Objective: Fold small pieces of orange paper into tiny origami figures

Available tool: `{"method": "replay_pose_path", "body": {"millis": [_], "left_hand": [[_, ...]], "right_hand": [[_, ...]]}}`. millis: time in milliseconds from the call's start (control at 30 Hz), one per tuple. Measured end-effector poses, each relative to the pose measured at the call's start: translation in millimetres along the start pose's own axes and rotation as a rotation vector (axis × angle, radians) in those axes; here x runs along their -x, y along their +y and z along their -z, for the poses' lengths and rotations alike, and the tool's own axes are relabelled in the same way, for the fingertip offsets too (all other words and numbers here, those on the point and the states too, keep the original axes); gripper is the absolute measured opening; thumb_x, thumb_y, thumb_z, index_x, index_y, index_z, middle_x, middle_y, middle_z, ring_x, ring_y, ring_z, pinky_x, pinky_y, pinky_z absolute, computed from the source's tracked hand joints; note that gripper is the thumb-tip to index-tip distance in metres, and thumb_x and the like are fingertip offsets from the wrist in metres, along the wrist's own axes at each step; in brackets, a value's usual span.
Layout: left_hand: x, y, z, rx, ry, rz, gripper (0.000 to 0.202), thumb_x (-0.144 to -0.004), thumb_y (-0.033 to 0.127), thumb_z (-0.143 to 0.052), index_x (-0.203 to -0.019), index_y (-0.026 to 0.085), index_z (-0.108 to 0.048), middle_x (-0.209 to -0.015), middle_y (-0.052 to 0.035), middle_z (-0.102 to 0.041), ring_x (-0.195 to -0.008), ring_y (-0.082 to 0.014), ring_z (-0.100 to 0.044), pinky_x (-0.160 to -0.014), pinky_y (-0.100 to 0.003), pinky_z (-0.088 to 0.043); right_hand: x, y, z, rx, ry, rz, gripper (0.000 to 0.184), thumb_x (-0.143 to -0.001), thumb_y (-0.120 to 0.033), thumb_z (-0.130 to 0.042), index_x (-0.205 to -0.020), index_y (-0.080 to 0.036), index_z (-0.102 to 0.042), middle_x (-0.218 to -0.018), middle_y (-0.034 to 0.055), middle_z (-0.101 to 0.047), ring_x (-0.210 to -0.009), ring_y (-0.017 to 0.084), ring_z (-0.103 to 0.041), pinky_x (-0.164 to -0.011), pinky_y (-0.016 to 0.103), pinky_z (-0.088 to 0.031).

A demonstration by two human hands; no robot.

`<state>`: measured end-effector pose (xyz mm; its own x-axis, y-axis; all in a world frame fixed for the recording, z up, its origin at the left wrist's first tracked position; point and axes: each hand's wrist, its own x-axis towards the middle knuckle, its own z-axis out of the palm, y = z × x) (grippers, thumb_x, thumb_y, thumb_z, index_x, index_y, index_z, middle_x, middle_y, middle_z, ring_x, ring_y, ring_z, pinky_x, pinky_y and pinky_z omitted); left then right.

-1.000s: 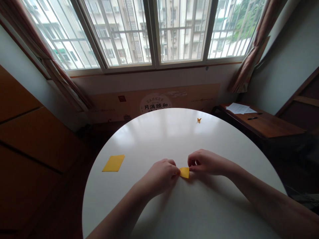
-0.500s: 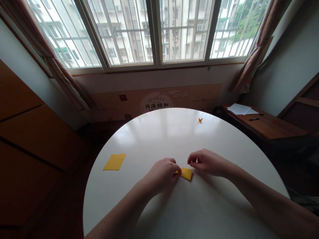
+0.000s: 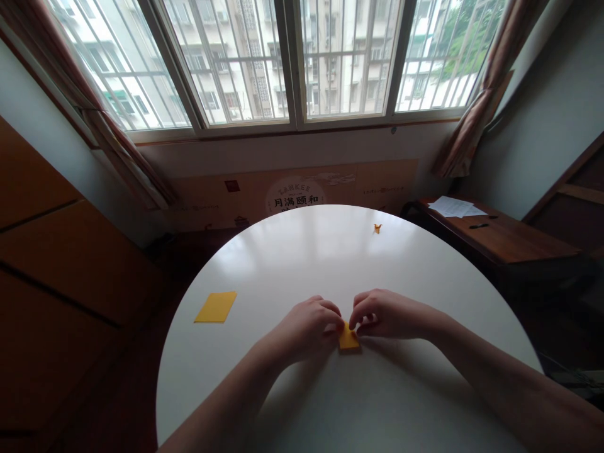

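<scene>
A small folded piece of yellow origami paper lies on the white round table in front of me. My left hand has its fingertips closed on the paper's upper left edge. From the other side, my right hand is curled, thumb and fingertips at the upper right edge of the same paper. Both hands' fingers hide the paper's top part; its lower edge shows below them.
Square yellow sheets lie at the table's left. Near the far edge stands a tiny orange-yellow folded paper figure. Beyond the table on the right, a wooden desk bears white papers and a dark pen-like object.
The folded paper has turned, its lower edge now facing me. My right hand has come left and down from beside the paper to touch it, while my left hand stays at its left.
</scene>
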<state>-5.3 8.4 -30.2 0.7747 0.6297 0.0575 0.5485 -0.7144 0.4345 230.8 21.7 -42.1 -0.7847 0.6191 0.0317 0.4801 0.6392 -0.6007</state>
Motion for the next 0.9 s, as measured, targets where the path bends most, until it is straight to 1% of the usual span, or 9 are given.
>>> {"method": "replay_pose_path", "body": {"millis": [100, 167, 233, 333, 433, 533, 633, 767, 900], "left_hand": [[0.7, -2.6, 2.6, 0.036, -0.023, -0.035, 0.014, -0.087, 0.017, -0.066, -0.092, 0.023, -0.077, -0.101, -0.0018, -0.077, -0.092, -0.0185, -0.066, -0.085, -0.026, -0.047], [1.2, -4.4, 3.1, 0.051, -0.013, -0.036, 0.012, -0.087, 0.019, -0.068, -0.093, 0.023, -0.077, -0.102, -0.0016, -0.077, -0.094, -0.0189, -0.066, -0.086, -0.027, -0.047], [1.4, -5.9, 3.3, 0.067, -0.005, -0.047, 0.012, -0.087, 0.021, -0.069, -0.095, 0.024, -0.077, -0.103, -0.0018, -0.077, -0.096, -0.0193, -0.066, -0.088, -0.027, -0.046], [1.4, -7.6, 4.6, 0.103, -0.024, -0.085, 0.014, -0.086, 0.021, -0.07, -0.097, 0.025, -0.077, -0.106, -0.0017, -0.077, -0.096, -0.0189, -0.067, -0.09, -0.028, -0.045], [1.4, -8.5, 7.3, 0.13, -0.042, -0.101, 0.016, -0.084, 0.02, -0.072, -0.098, 0.025, -0.077, -0.108, -0.0016, -0.077, -0.098, -0.0191, -0.068, -0.092, -0.028, -0.044], [1.7, -9.4, 8.9, 0.143, -0.048, -0.102, 0.019, -0.084, 0.02, -0.072, -0.101, 0.027, -0.077, -0.109, -0.0017, -0.077, -0.101, -0.0201, -0.067, -0.093, -0.029, -0.044], [1.8, -11.3, 7.9, 0.155, -0.044, -0.118, 0.015, -0.086, 0.021, -0.07, -0.098, 0.027, -0.078, -0.108, -0.0012, -0.077, -0.1, -0.0198, -0.067, -0.094, -0.029, -0.044], [1.5, -15.6, 3.5, 0.164, -0.023, -0.132, 0.014, -0.088, 0.021, -0.068, -0.096, 0.026, -0.078, -0.104, -0.0011, -0.077, -0.096, -0.019, -0.067, -0.092, -0.029, -0.044], [1.5, -18.5, 0.7, 0.126, 0.004, -0.113, 0.012, -0.085, 0.023, -0.071, -0.095, 0.024, -0.077, -0.106, -0.0025, -0.076, -0.096, -0.0197, -0.067, -0.088, -0.028, -0.046]], "right_hand": [[-0.2, -1.3, -1.4, 0.002, -0.017, 0.037, 0.02, -0.082, -0.017, -0.072, -0.1, -0.024, -0.078, -0.088, 0.0014, -0.07, -0.071, 0.012, -0.063, -0.065, 0.021, -0.046], [0.2, -2.3, -1.2, -0.007, -0.029, 0.06, 0.026, -0.079, -0.015, -0.074, -0.103, -0.024, -0.077, -0.087, 0.0012, -0.07, -0.072, 0.012, -0.063, -0.065, 0.021, -0.046], [0.5, -3.8, -0.8, -0.021, -0.043, 0.081, 0.028, -0.077, -0.016, -0.076, -0.105, -0.023, -0.076, -0.088, 0.0013, -0.069, -0.072, 0.013, -0.063, -0.065, 0.021, -0.046], [0.5, -7.1, -1.4, -0.018, -0.051, 0.105, 0.023, -0.081, -0.024, -0.076, -0.103, -0.023, -0.076, -0.088, 0.0014, -0.07, -0.072, 0.013, -0.063, -0.065, 0.021, -0.046], [-0.5, -10.2, -4.2, 0.057, -0.018, 0.121, 0.019, -0.084, -0.029, -0.074, -0.102, -0.024, -0.077, -0.091, 0.0018, -0.071, -0.074, 0.013, -0.064, -0.066, 0.022, -0.045], [-1.6, -11.7, -6.9, 0.104, 0.007, 0.159, 0.018, -0.086, -0.029, -0.073, -0.103, -0.027, -0.077, -0.094, 0.0023, -0.073, -0.079, 0.015, -0.066, -0.07, 0.024, -0.045], [-2.8, -11.5, -8.2, 0.088, 0.019, 0.191, 0.014, -0.091, -0.032, -0.069, -0.1, -0.027, -0.078, -0.094, 0.0027, -0.073, -0.08, 0.015, -0.067, -0.072, 0.024, -0.046], [-4.7, -9.7, -9.4, 0.093, 0.042, 0.199, 0.018, -0.094, -0.035, -0.064, -0.099, -0.026, -0.079, -0.093, 0.0038, -0.074, -0.079, 0.016, -0.067, -0.072, 0.025, -0.046], [-6.9, -8.4, -12.2, 0.107, 0.051, 0.18, 0.017, -0.093, -0.033, -0.065, -0.095, -0.023, -0.078, -0.092, 0.0047, -0.073, -0.078, 0.016, -0.066, -0.069, 0.024, -0.045]]}}
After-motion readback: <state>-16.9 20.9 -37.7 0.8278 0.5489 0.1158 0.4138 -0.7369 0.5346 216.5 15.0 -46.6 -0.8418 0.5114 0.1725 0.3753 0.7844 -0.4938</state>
